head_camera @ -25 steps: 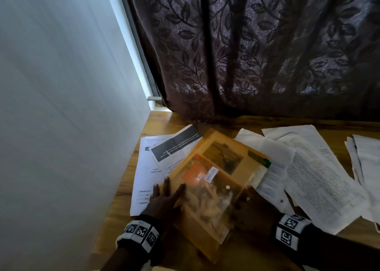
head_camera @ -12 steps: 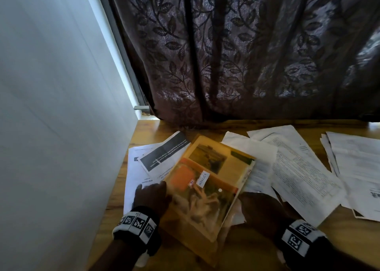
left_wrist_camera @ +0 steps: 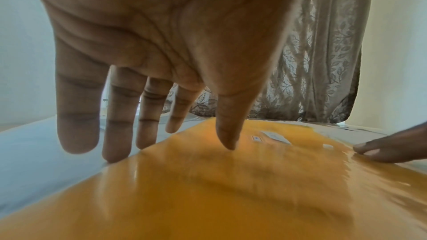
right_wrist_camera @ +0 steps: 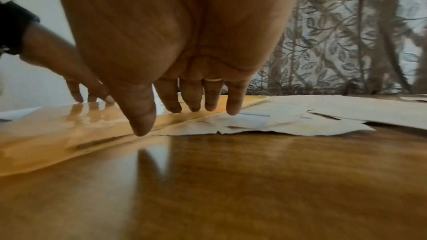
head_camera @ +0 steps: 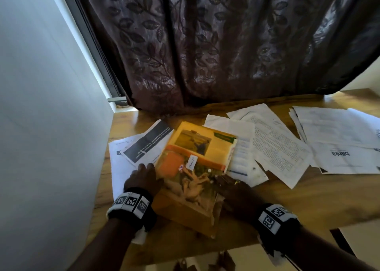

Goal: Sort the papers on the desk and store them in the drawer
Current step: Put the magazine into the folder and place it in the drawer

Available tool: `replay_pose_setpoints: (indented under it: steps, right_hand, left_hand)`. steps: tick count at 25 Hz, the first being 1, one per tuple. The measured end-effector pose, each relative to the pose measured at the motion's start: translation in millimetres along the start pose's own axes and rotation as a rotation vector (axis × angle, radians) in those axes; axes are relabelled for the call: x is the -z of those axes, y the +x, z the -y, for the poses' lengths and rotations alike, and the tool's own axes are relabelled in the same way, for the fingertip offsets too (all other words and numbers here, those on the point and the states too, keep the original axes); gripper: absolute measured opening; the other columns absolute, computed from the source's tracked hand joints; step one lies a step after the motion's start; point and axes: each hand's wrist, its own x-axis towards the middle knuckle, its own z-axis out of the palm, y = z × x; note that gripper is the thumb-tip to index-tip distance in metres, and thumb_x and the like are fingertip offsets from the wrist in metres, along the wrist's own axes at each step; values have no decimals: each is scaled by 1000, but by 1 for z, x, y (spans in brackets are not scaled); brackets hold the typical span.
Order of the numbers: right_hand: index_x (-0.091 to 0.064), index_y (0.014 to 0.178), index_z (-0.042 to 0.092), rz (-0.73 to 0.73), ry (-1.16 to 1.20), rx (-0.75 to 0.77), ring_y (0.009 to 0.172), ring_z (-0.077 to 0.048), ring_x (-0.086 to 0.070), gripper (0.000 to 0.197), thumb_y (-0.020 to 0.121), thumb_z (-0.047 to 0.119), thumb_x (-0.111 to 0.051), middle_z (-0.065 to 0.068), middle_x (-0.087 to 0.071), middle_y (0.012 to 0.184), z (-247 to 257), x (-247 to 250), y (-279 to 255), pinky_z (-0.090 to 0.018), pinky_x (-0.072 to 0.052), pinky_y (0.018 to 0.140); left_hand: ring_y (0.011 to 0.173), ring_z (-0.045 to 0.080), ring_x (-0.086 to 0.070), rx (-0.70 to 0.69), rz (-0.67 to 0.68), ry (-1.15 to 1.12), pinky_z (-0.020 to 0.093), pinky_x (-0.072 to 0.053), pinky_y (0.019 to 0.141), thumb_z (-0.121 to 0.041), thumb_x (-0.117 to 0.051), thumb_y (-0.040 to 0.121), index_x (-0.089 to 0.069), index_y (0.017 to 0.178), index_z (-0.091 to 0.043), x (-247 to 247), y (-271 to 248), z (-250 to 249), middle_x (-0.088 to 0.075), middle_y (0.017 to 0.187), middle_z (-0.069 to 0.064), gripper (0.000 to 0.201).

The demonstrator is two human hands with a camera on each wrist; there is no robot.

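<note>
Fingertips [left_wrist_camera: 116,156] of the left hand [head_camera: 144,178] are spread and nearly straight, pressing down along the left edge of the glossy orange-yellow booklet with a photo cover [head_camera: 195,168]; nothing is curled round it. The right hand [head_camera: 236,190] mirrors this at the booklet's right edge: its fingers [right_wrist_camera: 172,105], one wearing a thin ring, are extended with tips on the cover's border, the thumb touching down where the cover meets the wooden desk [head_camera: 287,205].

So the booklet lies flat between the two hands, its near corner jutting toward the desk's near edge. Under its left side sit white printed sheets [head_camera: 119,168] and a folded leaflet with a dark band [head_camera: 148,141]; under its right side, more loose white pages [head_camera: 277,147], with another pile [head_camera: 339,143] well apart to the right. No drawer is visible.

Likely risks: the cover looks slick, so flat fingertips may skate across it rather than shift it. Dragging the booklet could pull or crease the sheets beneath. Its overhanging near corner might tip off the desk if pushed nearer.
</note>
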Motion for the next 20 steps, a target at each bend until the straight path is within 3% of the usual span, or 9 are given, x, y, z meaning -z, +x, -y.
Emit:
replay_pose_setpoints:
  steps: [3,5,8,10,11,14,16,18,20]
  right_hand:
    - [-41,145,20,-57,109,-105,137,-26,-43,54,94,35,-48,-5,-45,149,10,-10,-23,-48,-42,105]
    - [-55,131,24,-109,288,-154,122,-20,-54,38,96,35,-47,3,-58,134,17,-11,-43,-44,-45,102]
    - [-67,87,28,-301,524,-315,74,-9,-56,15,95,34,-56,12,-66,84,25,-14,-76,-31,-48,70]
    - [-58,66,27,-440,622,-393,56,-6,-51,29,93,38,-60,7,-58,60,27,-27,-100,-30,-42,55]
    - [-53,62,27,-438,611,-390,52,-6,-50,37,93,46,-55,6,-55,55,28,-38,-111,-31,-41,53]
    - [-51,61,22,-324,590,-359,52,-8,-53,55,92,63,-32,2,-58,56,41,-77,-135,-36,-46,54]
    - [-55,62,20,-287,740,-395,54,-12,-58,56,93,63,-34,1,-62,60,53,-101,-146,-39,-49,56]
    - [-61,64,20,-211,899,-459,56,-17,-60,49,98,50,-42,-1,-65,65,63,-119,-156,-43,-52,60]
    - [-67,79,13,-108,1238,-678,65,-23,-63,38,101,39,-48,-7,-71,80,67,-133,-163,-44,-54,66]
  left_hand:
    - [111,38,-55,-5,-37,-66,47,-48,87,-55,-58,85,-46,121,-17,-7,-9,10,-53,119,12,53]
    - [111,40,-54,-10,-81,-132,48,-47,89,-52,-63,83,-45,125,-14,-12,-22,17,-54,122,16,59]
    - [115,40,-53,-26,-188,-184,50,-47,91,-45,-68,82,-43,135,-12,-19,-57,23,-52,130,17,67]
    - [111,37,-55,-52,-292,-294,47,-48,89,-37,-71,83,-47,134,-14,-27,-95,23,-53,127,16,61]
    - [106,32,-58,-72,-354,-379,44,-49,86,-33,-72,83,-51,130,-15,-34,-117,21,-55,123,13,55]
    - [86,15,-58,-118,-459,-610,37,-53,76,-21,-73,83,-58,113,-21,-75,-180,13,-55,103,0,33]
    - [83,11,-57,-138,-435,-627,35,-53,73,-18,-72,84,-60,108,-22,-111,-213,7,-53,99,-5,27]
    - [87,13,-59,-102,-346,-622,34,-52,75,-22,-68,88,-59,111,-22,-149,-239,4,-53,103,-6,24]
    - [97,14,-60,40,-164,-674,31,-49,80,-32,-63,92,-57,122,-21,-189,-259,4,-56,114,-4,32]
